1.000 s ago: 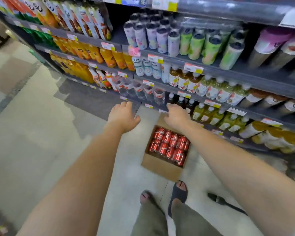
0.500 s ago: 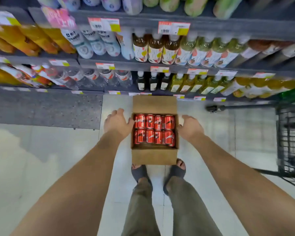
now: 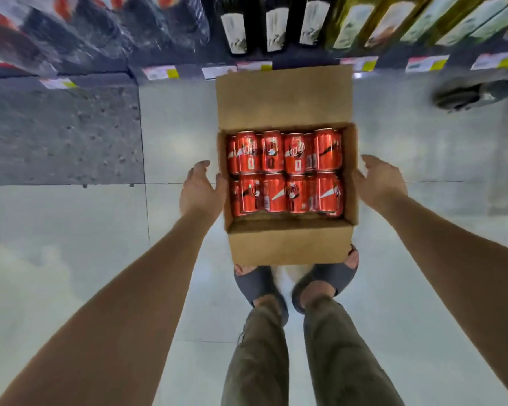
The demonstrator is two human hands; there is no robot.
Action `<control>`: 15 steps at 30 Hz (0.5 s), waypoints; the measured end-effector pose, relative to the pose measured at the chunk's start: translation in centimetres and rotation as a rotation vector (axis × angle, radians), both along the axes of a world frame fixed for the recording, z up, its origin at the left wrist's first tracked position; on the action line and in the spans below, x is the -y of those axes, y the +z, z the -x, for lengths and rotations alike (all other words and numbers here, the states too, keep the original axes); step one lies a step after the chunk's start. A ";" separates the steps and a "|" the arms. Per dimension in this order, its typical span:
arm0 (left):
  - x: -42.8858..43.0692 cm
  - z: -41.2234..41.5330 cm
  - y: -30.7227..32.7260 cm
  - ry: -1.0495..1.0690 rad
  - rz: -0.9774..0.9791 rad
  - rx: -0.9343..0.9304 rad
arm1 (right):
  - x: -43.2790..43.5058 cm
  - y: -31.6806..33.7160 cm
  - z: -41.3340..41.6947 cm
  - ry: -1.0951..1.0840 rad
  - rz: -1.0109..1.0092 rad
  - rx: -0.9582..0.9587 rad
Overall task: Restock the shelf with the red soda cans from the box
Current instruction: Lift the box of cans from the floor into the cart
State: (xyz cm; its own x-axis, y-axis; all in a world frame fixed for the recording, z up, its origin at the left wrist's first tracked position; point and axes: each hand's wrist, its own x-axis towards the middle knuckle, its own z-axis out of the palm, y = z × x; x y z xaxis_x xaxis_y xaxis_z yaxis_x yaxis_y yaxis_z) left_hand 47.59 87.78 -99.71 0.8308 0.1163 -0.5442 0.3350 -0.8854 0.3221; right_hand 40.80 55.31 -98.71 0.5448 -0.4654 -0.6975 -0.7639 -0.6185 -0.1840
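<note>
An open cardboard box (image 3: 288,247) stands on the floor just in front of my feet. Several red soda cans (image 3: 285,171) lie on their sides inside it in two rows. The far flap of the box is folded up toward the shelf. My left hand (image 3: 200,189) is at the box's left wall, fingers relaxed, thumb close to the rim. To the right of the box, my right hand (image 3: 379,180) hovers with spread fingers. Neither hand holds anything.
The bottom shelf (image 3: 247,70) with price tags runs along the top, stocked with dark bottles (image 3: 273,24) and yellowish bottles (image 3: 393,22). A trolley wheel (image 3: 464,98) sits at the upper right. A grey mat (image 3: 59,133) covers the floor at the left.
I have bent lower, so the box and cans look much larger. Both hands have come down to the box's sides, the left one now right beside its wall.
</note>
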 end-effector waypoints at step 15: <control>-1.2 1.9 -19.2 0.138 0.136 0.071 | 1.1 -18.0 3.3 -0.224 -0.048 0.218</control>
